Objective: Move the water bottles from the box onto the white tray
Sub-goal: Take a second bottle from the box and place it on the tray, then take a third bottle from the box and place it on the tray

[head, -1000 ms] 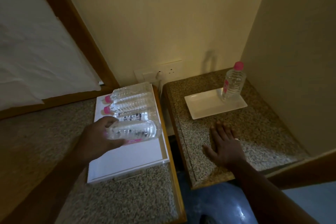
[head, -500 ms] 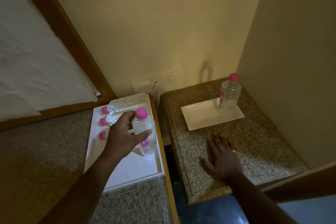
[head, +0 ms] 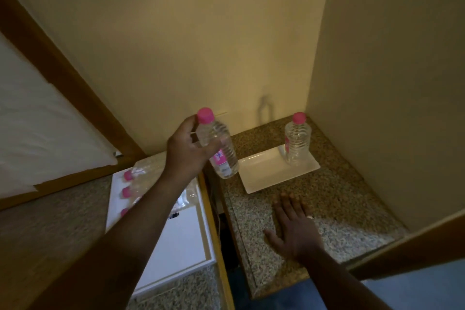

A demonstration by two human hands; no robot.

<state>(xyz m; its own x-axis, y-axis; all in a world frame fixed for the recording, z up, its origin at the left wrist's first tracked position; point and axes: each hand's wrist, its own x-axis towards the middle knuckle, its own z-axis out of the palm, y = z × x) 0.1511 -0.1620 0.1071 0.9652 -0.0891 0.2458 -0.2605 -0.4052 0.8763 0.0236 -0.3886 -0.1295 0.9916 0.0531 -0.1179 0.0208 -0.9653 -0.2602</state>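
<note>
2 bare forearms reach into view from the bottom edge. Nearest, the right hand lies palm down on the speckled stone top of the right-hand table, fingers spread flat and gripping nothing; a ring shows on 1 finger. To the left, across a dark gap, a white box sits on a second speckled counter with a wooden edge. The near part of the box is bare white; at its far end 3 pink caps of lying bottles show, their bodies mostly hidden behind the left forearm.

Farther on, the left hand is wrapped around the upper part of a clear water bottle with a pink cap and a pink label. That bottle is held in the air, tilted a little, above the gap and just beside the left end of the white tray. The tray rests on the right-hand table, beyond the right hand and apart from it. At the tray's far right end stands 1 upright bottle with a pink cap, close to the corner where 2 cream walls meet, its shadow on the wall behind.
</note>
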